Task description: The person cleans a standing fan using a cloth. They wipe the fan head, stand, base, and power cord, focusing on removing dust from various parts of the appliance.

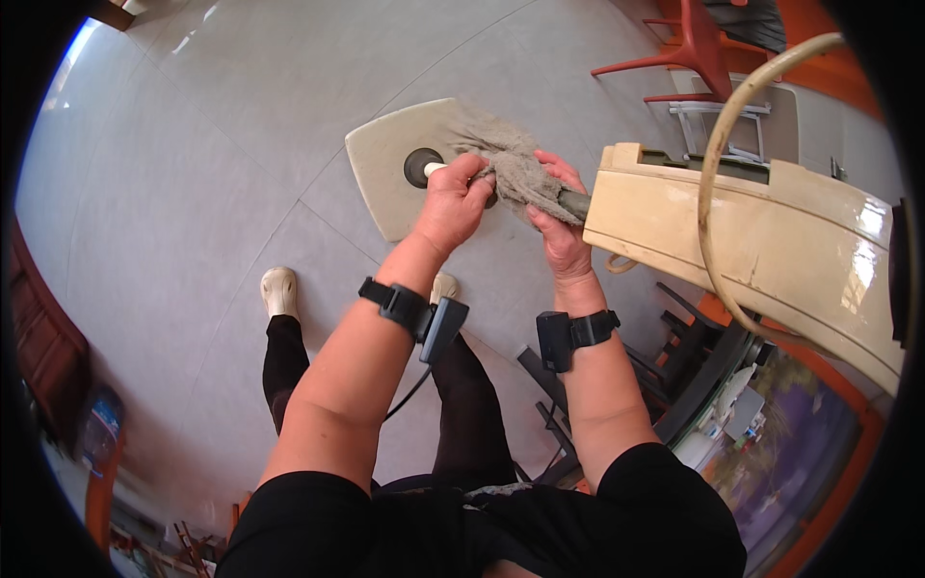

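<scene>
A cream pedestal appliance stands before me, seen from above. Its long plastic housing (730, 224) fills the right side, and a pole (576, 204) runs from it toward a squarish base plate (386, 155) on the floor. A dark round collar (421, 167) surrounds the pole's foot. My left hand (459, 195) is closed around the pole just above the base, beside a grey cloth. My right hand (562, 227) clasps this grey cloth (524, 177) around the pole, close to the housing. The cloth hides much of the pole, and its far end is blurred.
A thick cream cable (712, 166) loops over the housing. Behind it are a red chair (697, 54) and a white folding frame (715, 123). At lower right is a glass-topped table (780, 433) with small items. A brown padded seat (47, 347) borders the left.
</scene>
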Demonstrator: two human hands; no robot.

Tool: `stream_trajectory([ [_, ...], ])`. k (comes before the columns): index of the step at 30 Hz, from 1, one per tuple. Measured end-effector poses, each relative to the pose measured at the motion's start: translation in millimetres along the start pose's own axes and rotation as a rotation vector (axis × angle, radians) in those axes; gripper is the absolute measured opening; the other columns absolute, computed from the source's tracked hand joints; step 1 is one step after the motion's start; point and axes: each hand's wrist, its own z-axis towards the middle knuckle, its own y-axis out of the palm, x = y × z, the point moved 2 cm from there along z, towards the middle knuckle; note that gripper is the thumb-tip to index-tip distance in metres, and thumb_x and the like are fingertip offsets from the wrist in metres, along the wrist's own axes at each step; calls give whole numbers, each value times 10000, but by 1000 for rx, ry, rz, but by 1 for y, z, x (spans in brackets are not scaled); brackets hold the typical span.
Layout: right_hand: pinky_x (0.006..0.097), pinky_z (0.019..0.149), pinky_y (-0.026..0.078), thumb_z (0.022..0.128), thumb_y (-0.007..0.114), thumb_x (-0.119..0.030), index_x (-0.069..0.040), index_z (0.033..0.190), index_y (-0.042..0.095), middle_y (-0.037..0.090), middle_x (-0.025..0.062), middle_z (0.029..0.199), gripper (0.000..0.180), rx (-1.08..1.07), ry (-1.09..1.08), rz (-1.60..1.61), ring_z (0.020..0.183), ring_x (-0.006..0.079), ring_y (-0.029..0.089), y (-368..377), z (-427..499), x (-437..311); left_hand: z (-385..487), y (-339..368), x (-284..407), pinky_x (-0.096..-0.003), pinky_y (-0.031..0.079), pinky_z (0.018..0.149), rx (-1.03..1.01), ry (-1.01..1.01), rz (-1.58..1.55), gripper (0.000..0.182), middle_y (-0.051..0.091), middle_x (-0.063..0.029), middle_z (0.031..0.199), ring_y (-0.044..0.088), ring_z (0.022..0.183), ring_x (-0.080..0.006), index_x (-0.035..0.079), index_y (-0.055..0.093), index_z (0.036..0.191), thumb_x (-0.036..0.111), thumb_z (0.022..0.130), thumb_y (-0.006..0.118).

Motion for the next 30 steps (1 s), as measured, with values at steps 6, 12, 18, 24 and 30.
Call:
stream_trajectory([
  [6,351,1001,396,817,596,-92,24,1197,520,495,128,1288,404,536,67,810,1190,225,468,42,-13,20,-3,28,46,-321,484,689,15,504,19,147,601,-136,911,586,767,-255,-13,572,940,-10,797,606],
  [12,305,1007,378,772,648,8,-15,1304,440,532,29,1204,571,265,172,254,1118,156,504,22,-12,15,10,23,42,-271,486,754,-90,303,7,182,638,-70,876,591,815,-121,5,617,1034,-4,860,566],
  [18,314,1015,384,681,785,-65,-27,1318,451,545,32,1226,720,-149,410,622,1131,165,512,-22,3,19,5,0,30,-250,478,791,-162,109,-127,151,656,-41,940,568,864,-90,-15,628,1020,24,884,575],
  [24,318,967,432,723,739,-35,-30,1236,528,584,44,1156,555,82,314,626,1077,174,546,-11,-12,27,-6,13,51,-313,491,841,-157,303,-99,124,650,-109,1067,599,998,-179,-16,616,948,-1,826,625],
  [30,293,821,501,832,540,95,68,1109,572,600,85,1125,280,521,119,-163,962,171,592,17,-53,15,-20,20,51,-380,488,814,-100,625,177,220,625,-129,1013,582,962,-340,-5,543,797,-65,632,676],
])
